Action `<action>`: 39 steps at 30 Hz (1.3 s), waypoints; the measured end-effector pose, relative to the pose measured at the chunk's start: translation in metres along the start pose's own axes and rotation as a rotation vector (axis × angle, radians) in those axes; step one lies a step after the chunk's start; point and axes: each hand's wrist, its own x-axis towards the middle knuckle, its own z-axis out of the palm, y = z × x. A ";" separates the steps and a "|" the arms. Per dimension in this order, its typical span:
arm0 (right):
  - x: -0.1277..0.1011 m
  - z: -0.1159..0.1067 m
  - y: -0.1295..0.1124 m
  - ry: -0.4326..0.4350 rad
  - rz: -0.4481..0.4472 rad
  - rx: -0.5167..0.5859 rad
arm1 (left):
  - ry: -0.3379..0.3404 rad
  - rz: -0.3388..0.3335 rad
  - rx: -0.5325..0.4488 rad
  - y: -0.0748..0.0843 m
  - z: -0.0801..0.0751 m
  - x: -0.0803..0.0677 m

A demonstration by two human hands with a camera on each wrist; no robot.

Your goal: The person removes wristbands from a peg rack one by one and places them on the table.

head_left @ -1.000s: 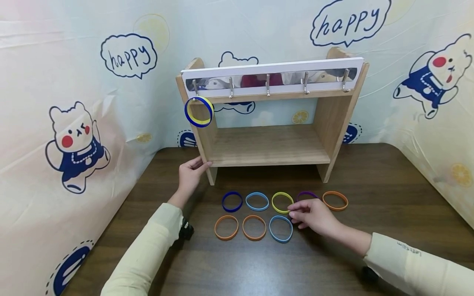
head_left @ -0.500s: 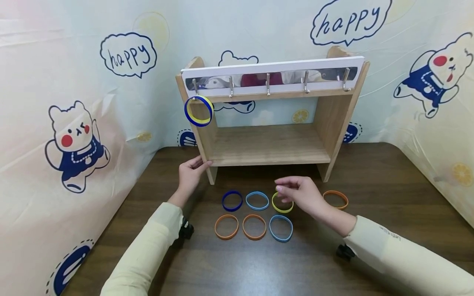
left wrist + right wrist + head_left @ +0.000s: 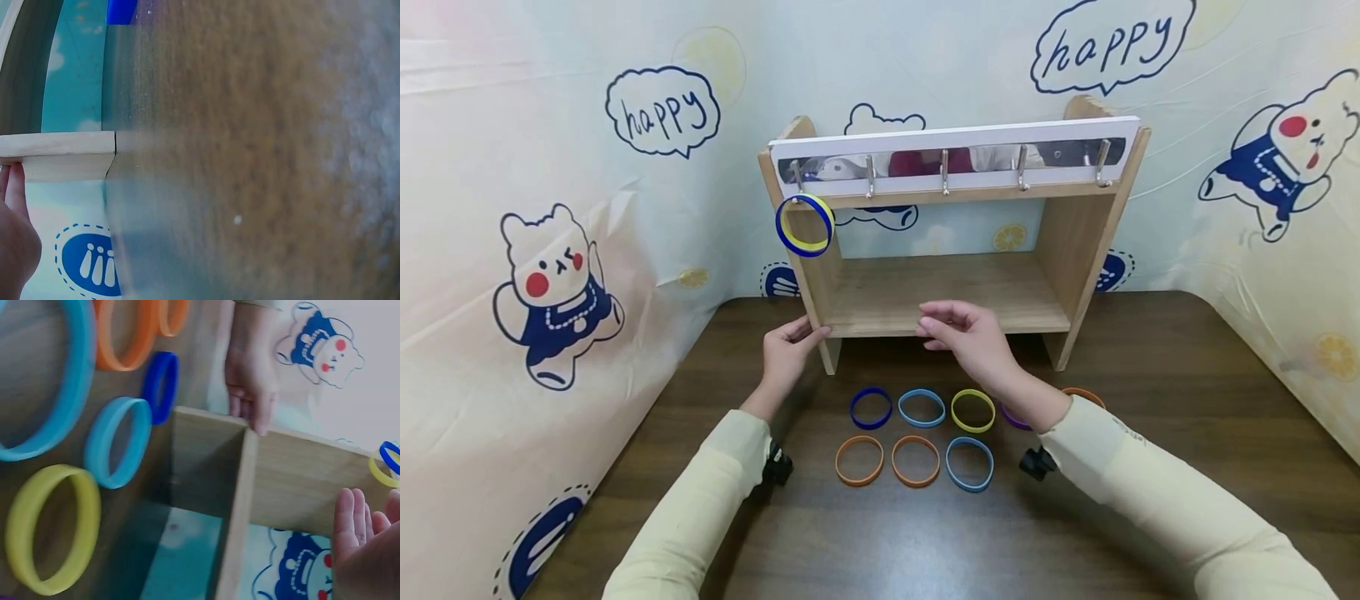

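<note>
A wooden rack (image 3: 951, 296) with a row of metal hooks (image 3: 943, 173) stands at the back of the dark table (image 3: 1165, 433). A blue and a yellow ring (image 3: 805, 225) hang together on the leftmost hook. My left hand (image 3: 805, 336) holds the rack's left side panel near its foot; it shows too in the right wrist view (image 3: 250, 381). My right hand (image 3: 929, 332) hovers in front of the shelf with relaxed fingers and holds nothing. Below it lie several rings: blue (image 3: 871, 408), light blue (image 3: 921, 407), yellow (image 3: 973, 410) and a purple ring (image 3: 1011, 418) half hidden by my forearm.
A front row holds two orange rings (image 3: 859, 461) (image 3: 915, 461) and a light blue ring (image 3: 969, 463). Another orange ring (image 3: 1086, 393) peeks out behind my right sleeve. Cartoon-printed sheets (image 3: 550, 275) wall the table on three sides.
My right hand has risen from beside the purple ring on the table, moving left and back to the front of the shelf. The rings lie where they were. The left hand has stayed put.
</note>
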 end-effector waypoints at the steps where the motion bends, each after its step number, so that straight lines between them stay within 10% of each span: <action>1: 0.003 0.003 -0.002 -0.003 -0.020 0.008 | 0.003 0.007 0.001 -0.001 0.000 0.000; 23: 0.060 0.070 -0.037 -0.004 -0.187 0.143 | -0.014 -0.009 0.016 0.008 0.001 -0.003; 39: 0.085 0.095 -0.048 0.070 -0.133 0.173 | -0.025 0.007 0.035 0.032 0.003 -0.013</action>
